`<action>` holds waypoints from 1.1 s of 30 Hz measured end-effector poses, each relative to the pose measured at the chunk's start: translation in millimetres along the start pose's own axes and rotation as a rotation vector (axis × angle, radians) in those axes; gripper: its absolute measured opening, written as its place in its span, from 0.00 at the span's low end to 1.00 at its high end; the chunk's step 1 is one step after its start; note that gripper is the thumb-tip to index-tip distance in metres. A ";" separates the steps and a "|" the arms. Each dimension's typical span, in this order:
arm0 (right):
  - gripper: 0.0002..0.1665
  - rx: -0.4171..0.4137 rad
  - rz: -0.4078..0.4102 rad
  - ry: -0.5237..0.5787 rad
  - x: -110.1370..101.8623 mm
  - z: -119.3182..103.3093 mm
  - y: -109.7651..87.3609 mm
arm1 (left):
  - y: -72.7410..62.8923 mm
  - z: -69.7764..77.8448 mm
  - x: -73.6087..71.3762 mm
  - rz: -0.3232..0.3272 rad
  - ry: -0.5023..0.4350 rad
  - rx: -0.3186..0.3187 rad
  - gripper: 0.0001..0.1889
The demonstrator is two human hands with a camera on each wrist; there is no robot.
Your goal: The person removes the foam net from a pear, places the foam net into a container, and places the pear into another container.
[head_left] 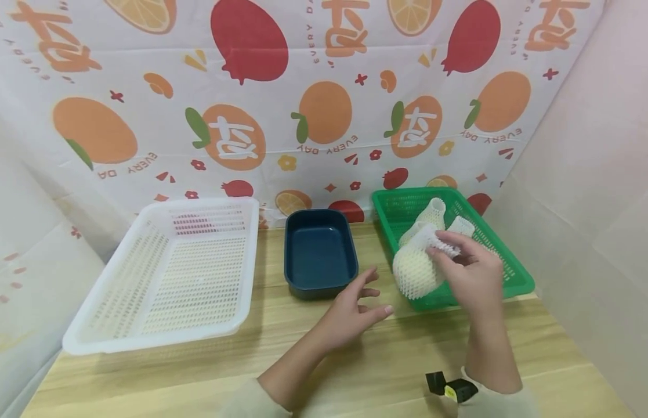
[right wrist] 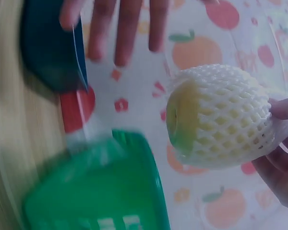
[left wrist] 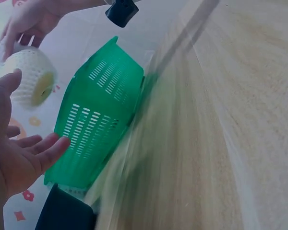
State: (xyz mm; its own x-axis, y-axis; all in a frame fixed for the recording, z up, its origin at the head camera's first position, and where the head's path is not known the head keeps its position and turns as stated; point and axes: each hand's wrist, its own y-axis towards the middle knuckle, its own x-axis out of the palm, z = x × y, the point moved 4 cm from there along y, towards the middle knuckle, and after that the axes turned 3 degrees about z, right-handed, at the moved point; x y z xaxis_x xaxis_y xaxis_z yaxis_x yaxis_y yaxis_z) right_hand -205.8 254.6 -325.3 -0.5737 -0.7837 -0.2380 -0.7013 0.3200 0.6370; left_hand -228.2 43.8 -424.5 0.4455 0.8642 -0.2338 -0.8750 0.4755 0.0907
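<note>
My right hand (head_left: 472, 273) pinches the gathered end of a white foam net sleeve with a round yellow-green fruit (right wrist: 221, 117) inside. The fruit's bare end, with a small dark dimple, shows through the sleeve's opening in both wrist views. In the head view the wrapped fruit overlaps the near left edge of the green basket (head_left: 517, 284). Other white foam nets (head_left: 433, 213) lie in that basket. My left hand (head_left: 355, 307) holds nothing, fingers spread, between the dark blue tray (head_left: 318, 255) and the basket; in the left wrist view its thumb is close by the fruit.
A large white slotted basket (head_left: 198, 278) stands at the left of the wooden table (head_left: 198, 377). Behind everything hangs a fruit-print cloth (head_left: 282, 116). A black wrist device (head_left: 456, 389) sits at my right sleeve.
</note>
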 end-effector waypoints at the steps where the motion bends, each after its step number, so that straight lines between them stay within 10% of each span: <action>1: 0.14 -0.017 -0.023 0.022 4.5 -3.6 -1.8 | -0.5 0.8 -0.9 0.011 -0.002 0.000 0.42; 13: 0.14 -0.032 -0.251 0.071 53.1 -29.2 -19.5 | -10.5 12.9 -23.3 0.167 -0.056 0.078 0.52; 33: 0.17 -0.064 -0.456 0.116 111.1 -49.7 -36.9 | -46.9 26.6 -61.8 0.312 0.021 0.063 0.41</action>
State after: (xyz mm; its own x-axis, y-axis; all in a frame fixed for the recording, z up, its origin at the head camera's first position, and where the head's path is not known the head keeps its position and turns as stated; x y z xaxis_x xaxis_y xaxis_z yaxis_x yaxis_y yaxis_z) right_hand -222.6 129.2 -338.9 -0.1595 -0.8922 -0.4226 -0.8408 -0.1015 0.5317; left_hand -209.7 -27.6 -388.5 0.1532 0.9667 -0.2049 -0.9551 0.1981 0.2203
